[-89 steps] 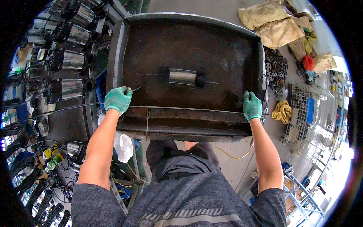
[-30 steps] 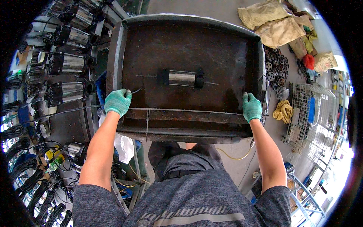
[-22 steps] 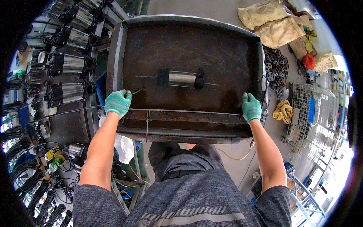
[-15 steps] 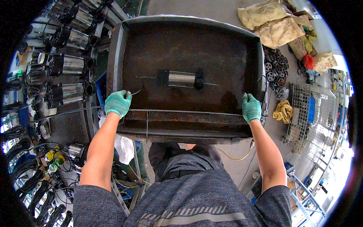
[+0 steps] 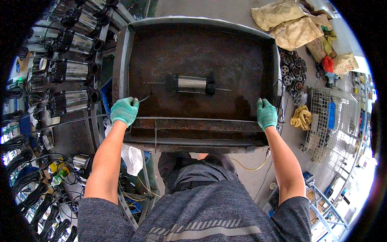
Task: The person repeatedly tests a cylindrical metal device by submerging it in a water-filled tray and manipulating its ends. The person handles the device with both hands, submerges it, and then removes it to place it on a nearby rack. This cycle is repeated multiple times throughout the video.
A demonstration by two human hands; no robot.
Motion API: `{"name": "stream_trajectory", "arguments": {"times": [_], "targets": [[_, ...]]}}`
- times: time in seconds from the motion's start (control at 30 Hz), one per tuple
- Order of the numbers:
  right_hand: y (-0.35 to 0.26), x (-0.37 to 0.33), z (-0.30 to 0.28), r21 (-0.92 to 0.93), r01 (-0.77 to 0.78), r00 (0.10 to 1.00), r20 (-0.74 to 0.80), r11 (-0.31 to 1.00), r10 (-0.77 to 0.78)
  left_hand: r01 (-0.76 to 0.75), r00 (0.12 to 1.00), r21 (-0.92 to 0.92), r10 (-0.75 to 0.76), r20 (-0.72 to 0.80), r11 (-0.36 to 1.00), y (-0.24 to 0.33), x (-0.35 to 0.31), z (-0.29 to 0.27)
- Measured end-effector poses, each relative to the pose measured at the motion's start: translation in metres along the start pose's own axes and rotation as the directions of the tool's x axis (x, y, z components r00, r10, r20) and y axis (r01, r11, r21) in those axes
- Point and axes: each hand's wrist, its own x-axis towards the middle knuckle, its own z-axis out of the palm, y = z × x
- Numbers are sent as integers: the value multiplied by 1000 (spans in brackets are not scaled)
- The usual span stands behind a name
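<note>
A dark, rectangular metal trough (image 5: 124, 60) lies in front of me, its inside brown-black and wet-looking. Near its middle rests a silver cylinder (image 5: 192, 84) with black end caps and a thin rod sticking out at each end. My left hand (image 5: 125, 111), in a green glove, is closed at the trough's near left corner. A black cable (image 5: 92, 116) comes in from the left, passes through that hand, and shows again beyond its fingertips inside the trough. My right hand (image 5: 267, 113), also green-gloved, is closed over the right rim near the front.
Several silver cylinders with black ends (image 5: 76, 70) line a rack at the left. Below them hang coiled black cables (image 5: 24, 181). To the right lie sacks (image 5: 296, 32), a pile of black wheel-shaped parts (image 5: 292, 70), a yellow cloth (image 5: 301, 117) and a wire basket (image 5: 322, 121).
The view has shifted very slightly. Both hands keep their places on the trough, and the cylinder lies where it was.
</note>
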Motion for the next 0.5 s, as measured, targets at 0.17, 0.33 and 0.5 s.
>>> {"name": "stream_trajectory", "arguments": {"times": [0.17,0.33,0.5], "targets": [[-4,0,-4,-2,0,1000,28,1000,0,1,1000,7,0,-16,1000,0,-2,-1],[-5,0,-6,-11,-19,998,57,1000,19,15,1000,3,-15,3,1000,4,-2,-5],[-6,-1,-6,0,-13,999,33,1000,13,7,1000,5,-7,2,1000,1,-2,-4]]}}
